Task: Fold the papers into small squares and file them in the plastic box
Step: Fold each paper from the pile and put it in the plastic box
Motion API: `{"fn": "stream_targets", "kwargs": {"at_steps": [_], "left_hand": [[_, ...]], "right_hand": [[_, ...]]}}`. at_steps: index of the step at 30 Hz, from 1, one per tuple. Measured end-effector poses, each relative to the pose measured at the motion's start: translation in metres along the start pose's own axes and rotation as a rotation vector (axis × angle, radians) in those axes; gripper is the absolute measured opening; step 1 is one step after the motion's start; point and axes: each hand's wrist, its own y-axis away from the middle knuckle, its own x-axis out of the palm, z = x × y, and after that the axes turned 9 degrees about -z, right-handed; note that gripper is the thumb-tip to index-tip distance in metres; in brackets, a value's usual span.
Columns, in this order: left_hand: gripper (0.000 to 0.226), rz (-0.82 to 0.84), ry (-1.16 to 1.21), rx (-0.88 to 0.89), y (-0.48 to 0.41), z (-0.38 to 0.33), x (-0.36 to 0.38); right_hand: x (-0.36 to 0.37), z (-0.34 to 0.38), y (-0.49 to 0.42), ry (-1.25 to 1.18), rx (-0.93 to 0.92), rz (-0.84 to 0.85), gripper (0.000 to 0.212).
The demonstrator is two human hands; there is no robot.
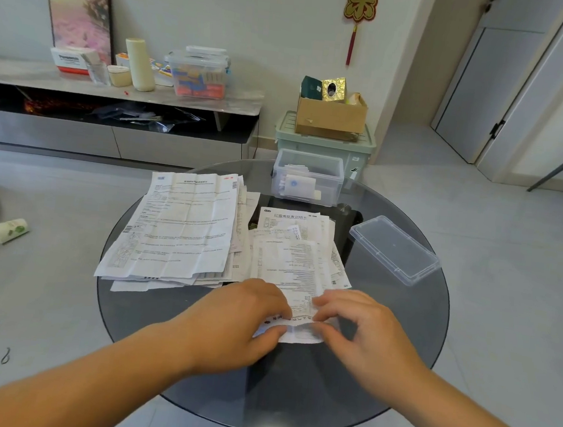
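**Few words legible**

The gold-and-red hanging ornament [360, 1] at top centre bears the character 乐. A white-and-red box [68, 59] at upper left shows a blurred brand, apparently "Panasonic". At mid-frame, a leaflet [290, 219] has a heading that seems to read 红霉素软膏说明书. The print on the large sheet [182, 224] is too small to read.

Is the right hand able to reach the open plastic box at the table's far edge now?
Probably yes, once it lets go: the right hand pinches the half-folded paper, and the plastic box stands open beyond the low paper piles, with nothing tall between.
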Motion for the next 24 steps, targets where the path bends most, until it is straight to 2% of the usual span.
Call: {"fn": "stream_targets", "kwargs": {"at_steps": [3, 5, 8, 10, 13, 16, 18, 20, 22, 24], "left_hand": [[0.048, -0.056, 0.016, -0.004, 0.005, -0.005, -0.004], [0.056, -0.056, 0.005, -0.005, 0.009, -0.008, -0.006], [0.040, -0.054, -0.029, 0.001, 0.012, -0.007, -0.005], [0.033, -0.043, -0.052, -0.002, 0.011, -0.006, -0.004], [0.025, -0.036, -0.060, -0.035, 0.009, -0.008, -0.005], [0.020, -0.105, 0.008, -0.125, 0.000, -0.011, -0.005], [0.027, -0.159, 0.017, -0.188, -0.009, -0.011, 0.001], [0.044, -0.186, 0.023, -0.254, -0.020, -0.011, 0.009], [0.059, -0.193, -0.010, -0.299, -0.027, -0.012, 0.016], [0.064, -0.186, -0.070, -0.320, -0.033, -0.011, 0.022]], "right_hand": [[-0.005, 0.006, 0.004, -0.022, 0.007, -0.001, 0.018], [-0.011, 0.009, 0.010, -0.090, 0.038, 0.040, 0.015], [-0.016, 0.015, 0.018, -0.159, 0.068, 0.160, 0.004], [-0.018, 0.017, 0.020, -0.161, 0.098, 0.208, 0.004], [-0.017, 0.014, 0.019, -0.124, 0.097, 0.179, 0.024], [-0.014, 0.010, 0.010, -0.079, 0.165, 0.114, 0.038], [-0.009, 0.004, 0.002, -0.044, 0.233, 0.050, 0.044], [-0.002, -0.002, -0.006, -0.002, 0.277, -0.018, 0.054], [0.003, -0.005, -0.010, 0.064, 0.314, -0.042, 0.066], [0.005, -0.006, -0.013, 0.155, 0.332, -0.041, 0.074]]}}
